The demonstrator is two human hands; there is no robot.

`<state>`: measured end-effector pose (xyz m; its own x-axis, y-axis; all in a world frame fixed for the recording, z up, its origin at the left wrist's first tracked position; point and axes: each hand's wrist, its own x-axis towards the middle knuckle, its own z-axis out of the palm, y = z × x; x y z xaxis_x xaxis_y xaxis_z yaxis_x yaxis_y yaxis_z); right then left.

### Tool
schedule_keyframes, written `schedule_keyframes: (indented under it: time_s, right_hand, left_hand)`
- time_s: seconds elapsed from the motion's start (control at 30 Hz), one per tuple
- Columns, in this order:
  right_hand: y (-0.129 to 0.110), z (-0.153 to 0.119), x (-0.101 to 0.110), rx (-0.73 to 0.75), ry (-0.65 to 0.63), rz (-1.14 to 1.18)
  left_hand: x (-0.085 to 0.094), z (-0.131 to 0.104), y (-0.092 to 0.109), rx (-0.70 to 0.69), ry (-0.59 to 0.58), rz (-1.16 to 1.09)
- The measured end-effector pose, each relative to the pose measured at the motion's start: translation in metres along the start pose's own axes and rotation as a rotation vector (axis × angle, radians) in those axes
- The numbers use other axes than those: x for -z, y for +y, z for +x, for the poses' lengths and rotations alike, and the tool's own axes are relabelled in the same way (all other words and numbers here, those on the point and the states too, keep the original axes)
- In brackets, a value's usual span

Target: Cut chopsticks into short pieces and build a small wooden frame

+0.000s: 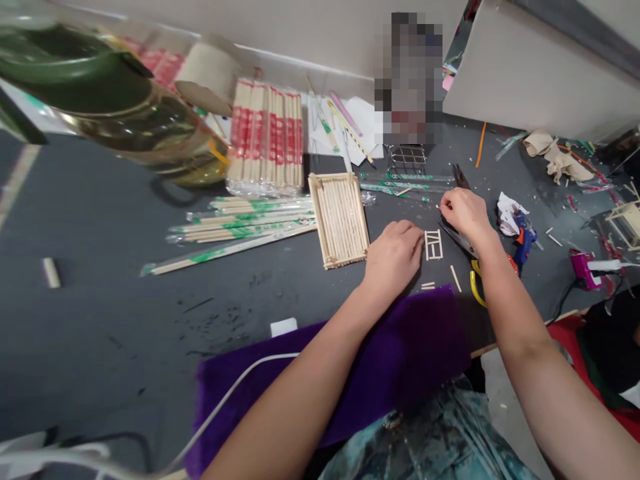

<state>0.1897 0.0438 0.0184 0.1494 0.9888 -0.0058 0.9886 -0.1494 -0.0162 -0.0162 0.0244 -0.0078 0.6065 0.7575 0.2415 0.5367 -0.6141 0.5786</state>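
Observation:
A small ladder-like wooden frame [433, 245] lies flat on the grey table between my hands. My left hand [395, 255] rests just left of it with fingers curled; what they hold, if anything, is hidden. Beyond the frame to the right, my right hand [464, 210] has its fingertips pinched together, above the scissors [457, 240]. Whatever is in that pinch is too small to tell. A larger tray of wooden sticks [342, 220] sits left of my left hand. Short cut sticks [455, 279] lie nearer to me.
Packs of chopsticks [267, 137] and a large bottle [145, 113] stand at the back left. A blue glue gun [524, 241] lies right of my right hand, near pliers [461, 177]. Purple cloth [415, 347] covers the front edge. A white cable [225, 400] crosses the left front.

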Motion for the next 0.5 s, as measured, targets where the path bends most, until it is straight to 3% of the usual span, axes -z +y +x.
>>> schedule_keyframes:
  time_s: [0.13,0.23,0.37,0.5]
  right_hand:
    - [-0.003,-0.023,0.016,0.025,0.142,0.226]
    - [-0.010,-0.048,0.022,0.110,0.154,0.391]
    - [-0.016,-0.069,0.014,0.148,0.125,0.385]
    - [-0.014,-0.072,0.003,0.151,0.135,0.294]
  left_hand:
    - [0.001,0.001,0.000,0.029,-0.029,0.027]
    - [0.000,0.002,0.001,0.036,-0.039,0.040]
    - [-0.001,0.002,0.002,0.037,-0.052,0.047]
    - [0.000,0.001,0.002,0.043,-0.064,0.049]
